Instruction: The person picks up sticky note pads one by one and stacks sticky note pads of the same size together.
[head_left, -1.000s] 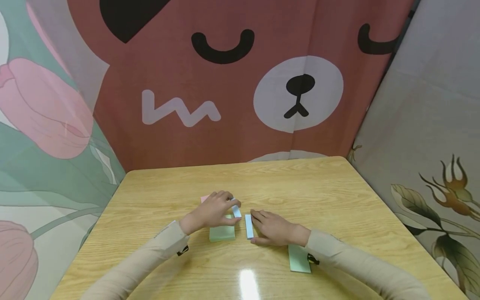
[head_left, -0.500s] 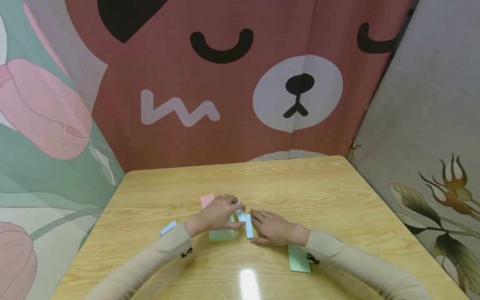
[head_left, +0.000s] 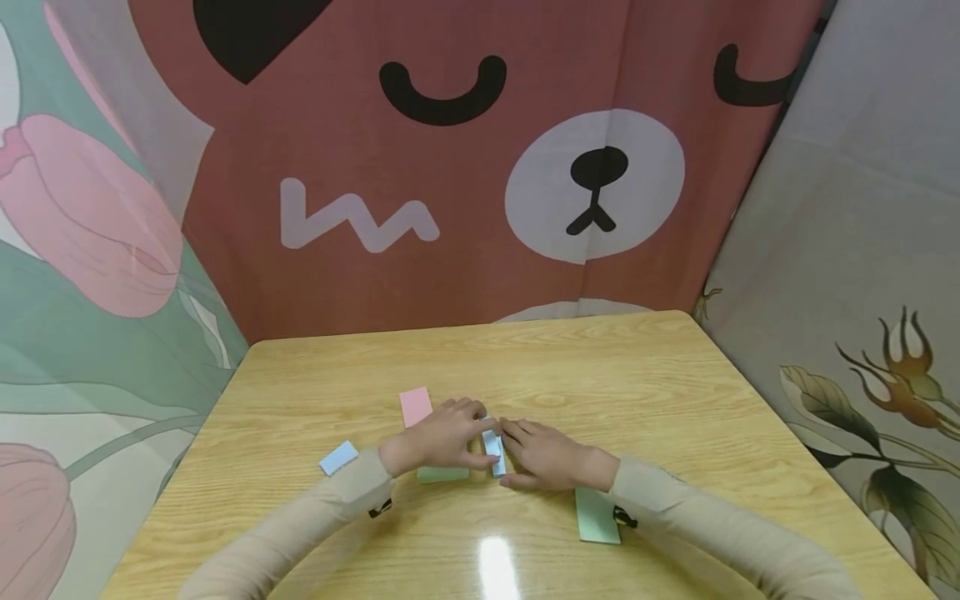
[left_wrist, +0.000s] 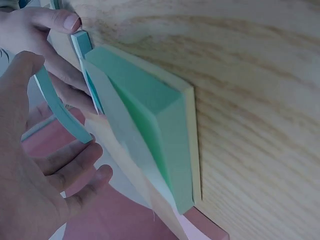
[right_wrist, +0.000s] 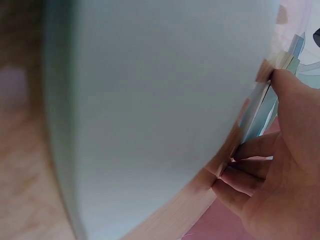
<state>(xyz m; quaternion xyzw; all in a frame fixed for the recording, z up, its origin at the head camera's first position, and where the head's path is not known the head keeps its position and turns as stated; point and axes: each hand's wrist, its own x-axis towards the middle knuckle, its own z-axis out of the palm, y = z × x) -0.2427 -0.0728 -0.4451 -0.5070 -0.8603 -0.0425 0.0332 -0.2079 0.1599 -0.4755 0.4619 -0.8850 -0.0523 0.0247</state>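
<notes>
Strip [head_left: 491, 443] of blue pinched by the left hand [head_left: 442, 437], and in the head view it covers most of a blue pad [head_left: 498, 472] on the desk [head_left: 675, 400]! Right hand [head_left: 551, 457] grips that pad's ends. Left wrist: the strip bows from thumb to fingertip, the left hand cut off. Right wrist: a pale slab [right_wrist: 150, 110], blurred and cropped, dominates.

Head view facing forward, down; wrist views close, sharing right fingers [right_wrist: 242, 180]
</notes>
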